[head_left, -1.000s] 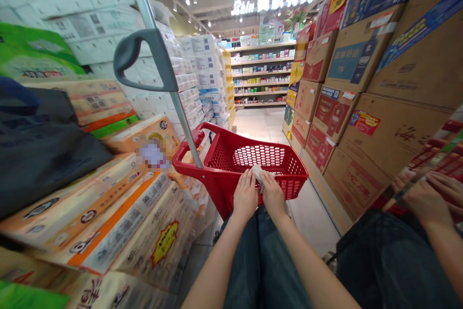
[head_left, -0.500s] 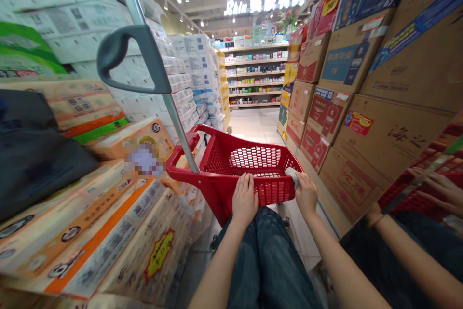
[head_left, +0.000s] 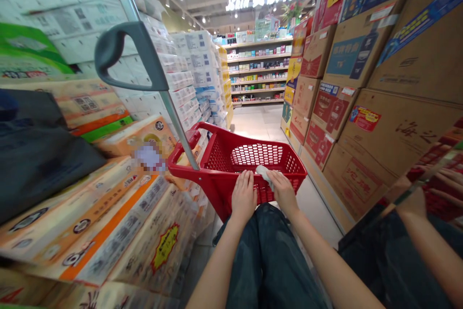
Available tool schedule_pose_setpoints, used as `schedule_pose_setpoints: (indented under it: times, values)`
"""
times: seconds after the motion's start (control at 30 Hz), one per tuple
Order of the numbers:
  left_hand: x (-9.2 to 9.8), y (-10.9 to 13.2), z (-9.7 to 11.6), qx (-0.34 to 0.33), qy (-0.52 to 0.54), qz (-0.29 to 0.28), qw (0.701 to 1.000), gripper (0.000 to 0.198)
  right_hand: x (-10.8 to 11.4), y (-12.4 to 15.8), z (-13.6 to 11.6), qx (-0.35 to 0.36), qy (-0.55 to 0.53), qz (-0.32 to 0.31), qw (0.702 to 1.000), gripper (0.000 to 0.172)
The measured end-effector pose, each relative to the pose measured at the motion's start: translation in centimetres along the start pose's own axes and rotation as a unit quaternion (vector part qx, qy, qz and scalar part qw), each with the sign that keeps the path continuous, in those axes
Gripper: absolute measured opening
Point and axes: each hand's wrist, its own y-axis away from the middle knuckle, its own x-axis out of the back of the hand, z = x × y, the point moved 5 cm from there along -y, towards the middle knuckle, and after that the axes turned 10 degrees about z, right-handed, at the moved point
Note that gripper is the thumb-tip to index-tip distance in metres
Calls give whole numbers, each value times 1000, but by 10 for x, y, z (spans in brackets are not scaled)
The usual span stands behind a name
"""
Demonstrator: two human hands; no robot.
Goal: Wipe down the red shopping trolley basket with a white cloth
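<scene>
In the head view a red plastic shopping basket with perforated sides stands in front of my knees. From its left end rises a metal pole topped by a grey loop handle. My left hand is closed over the near rim, fingers together and hooked over the edge. Just to its right, my right hand presses a crumpled white cloth or tissue against the same rim. The parts of the fingers behind the rim are hidden.
Packs of tissue paper are piled close on my left, with a dark bag on them. Cardboard boxes rise on my right, beside a reflecting panel. Stocked shelves stand at the aisle's far end.
My right hand has slid left along the rim with the white cloth, from the basket's right corner to beside my left hand. The left hand stays at the rim.
</scene>
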Motion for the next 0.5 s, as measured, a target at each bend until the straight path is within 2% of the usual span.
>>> schedule_pose_setpoints:
  times: [0.17,0.27,0.37,0.43,0.5]
  values:
    - [1,0,-1,9,6,1,1000,59,38,19,84,-67,10,49,997,51]
    - [-1,0,-2,9,16,7,1000,61,48,26,110,-102,-10,69,992,51]
    - [-3,0,-2,8,17,8,1000,62,47,27,106,-175,2,134,975,48]
    - [-3,0,-3,10,10,10,1000,62,38,24,84,-206,35,163,964,49]
    - [-3,0,-4,13,1,11,1000,61,21,17,50,-183,55,148,970,52]
